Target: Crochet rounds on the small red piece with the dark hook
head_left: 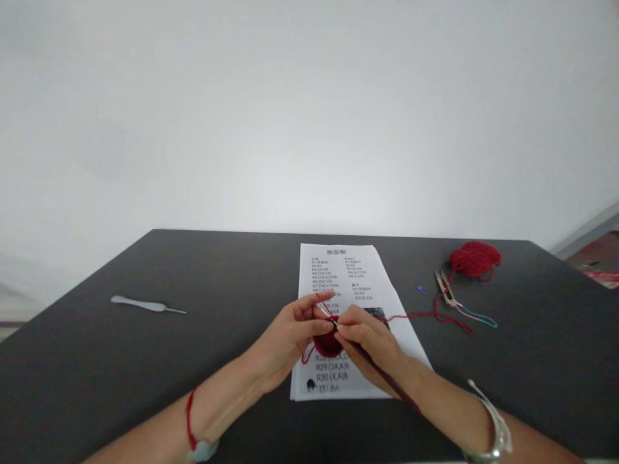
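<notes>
Above the printed sheets, my left hand (pixel 294 325) pinches a small dark red crochet piece (pixel 329 345), with a strand of red yarn running up over its raised index finger. My right hand (pixel 370 335) is closed round a crochet hook (pixel 387 380), whose dark brown handle slants down along the palm and forearm. The hook's tip meets the top edge of the crochet piece, between both sets of fingertips. A loose red yarn loop hangs at the piece's lower left. Fingers hide part of the stitches.
Printed pattern sheets (pixel 348 270) lie under my hands on the dark table (pixel 232 264). A white-handled tool with a thin metal tip (pixel 145 304) rests at left. To the right are a red yarn ball (pixel 476 259), small scissors (pixel 445 288) with a looped cord, and a purple stitch marker (pixel 422 290).
</notes>
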Motion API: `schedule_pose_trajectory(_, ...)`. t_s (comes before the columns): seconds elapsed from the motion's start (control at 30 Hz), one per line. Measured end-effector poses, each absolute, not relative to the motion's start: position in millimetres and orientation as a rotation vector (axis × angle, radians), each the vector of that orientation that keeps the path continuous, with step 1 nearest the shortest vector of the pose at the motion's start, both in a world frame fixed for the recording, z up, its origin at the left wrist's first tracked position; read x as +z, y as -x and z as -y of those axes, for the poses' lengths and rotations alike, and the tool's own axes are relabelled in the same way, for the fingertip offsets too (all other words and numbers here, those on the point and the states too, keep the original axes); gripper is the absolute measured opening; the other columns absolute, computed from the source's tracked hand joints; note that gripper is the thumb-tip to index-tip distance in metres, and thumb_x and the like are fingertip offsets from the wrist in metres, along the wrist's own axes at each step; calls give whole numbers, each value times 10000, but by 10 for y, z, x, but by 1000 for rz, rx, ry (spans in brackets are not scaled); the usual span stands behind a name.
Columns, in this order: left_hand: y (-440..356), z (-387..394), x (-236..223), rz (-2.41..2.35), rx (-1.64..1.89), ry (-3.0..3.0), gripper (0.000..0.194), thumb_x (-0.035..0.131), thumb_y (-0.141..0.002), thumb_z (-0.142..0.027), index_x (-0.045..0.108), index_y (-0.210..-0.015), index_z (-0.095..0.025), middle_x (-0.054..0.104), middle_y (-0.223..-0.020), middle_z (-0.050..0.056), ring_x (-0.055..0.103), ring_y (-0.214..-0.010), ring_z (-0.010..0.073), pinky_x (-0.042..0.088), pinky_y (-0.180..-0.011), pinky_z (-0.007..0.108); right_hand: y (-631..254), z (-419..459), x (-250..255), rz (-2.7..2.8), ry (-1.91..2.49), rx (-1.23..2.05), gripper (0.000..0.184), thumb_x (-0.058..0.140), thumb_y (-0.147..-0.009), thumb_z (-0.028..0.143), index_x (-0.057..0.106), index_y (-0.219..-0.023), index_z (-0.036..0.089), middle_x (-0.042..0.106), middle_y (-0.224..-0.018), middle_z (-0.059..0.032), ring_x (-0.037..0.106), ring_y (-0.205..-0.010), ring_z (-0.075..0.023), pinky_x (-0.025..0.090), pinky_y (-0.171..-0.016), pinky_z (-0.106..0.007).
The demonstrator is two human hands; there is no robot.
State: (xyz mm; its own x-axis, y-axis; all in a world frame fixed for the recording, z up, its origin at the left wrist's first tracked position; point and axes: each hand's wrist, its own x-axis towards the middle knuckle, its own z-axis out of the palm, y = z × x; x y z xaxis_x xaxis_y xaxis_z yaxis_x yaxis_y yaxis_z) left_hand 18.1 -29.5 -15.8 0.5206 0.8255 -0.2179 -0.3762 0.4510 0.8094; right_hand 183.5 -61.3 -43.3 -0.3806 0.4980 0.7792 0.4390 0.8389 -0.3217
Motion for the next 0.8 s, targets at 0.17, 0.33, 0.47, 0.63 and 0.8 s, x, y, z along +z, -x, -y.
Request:
schedule_pose_trajectory(0.17, -215, 320, -152, -745, 838, -789, 498, 752, -614, -102, 632, -1098, -127, 637, -661, -20, 573, -576, 84, 461, -603, 221, -1775, 689, -355, 2170, 839, -337, 190, 388, -911, 54, 495, -859, 202, 553, -720, -45, 465, -641, -174, 423, -568, -291)
schedule_pose_trajectory(0.33, -240, 356, -112, -877, 1004, -1071, 522, 711, -661, -148, 574, -1164, -130, 566, -607, -65, 517, -525, 91, 426, -532, 233, -1697, 732, -508, 1961, 971, 58, 154, 427, -893, 86, 437, -819, 221, 526, -712, -6, 501, -622, -147, 414, -554, -259)
schedule_pose_trajectory(0.47, -195, 332, -110, -971, 1056, -1267, 401, 661, -698, -143, 605, -1094, -161, 554, -622, -64, 528, -582, 106, 440, -610, 254, -1711, 739, -506, 1736, 945, 340, 142, 482, -854, 101, 456, -832, 238, 571, -760, 15, 532, -606, -119, 424, -547, -230)
schedule_pose_trajectory(0.63, -146, 317, -120, -1028, 1115, -1592, 146, 588, -714, -99, 573, -605, -195, 623, -699, 16, 590, -994, 209, 427, -799, 278, -1709, 692, -346, 1286, 973, 916, 141, 532, -841, 198, 463, -719, 215, 506, -610, 43, 457, -507, -104, 388, -475, -225)
schedule_pose_trajectory(0.8, -141, 306, -96, -1058, 1075, -1590, 135, 591, -701, -115, 561, -599, -197, 675, -814, 39, 607, -921, 211, 437, -745, 287, -1753, 671, -343, 1238, 993, 1093, 168, 545, -847, 265, 462, -711, 211, 483, -581, 49, 433, -492, -102, 372, -467, -231)
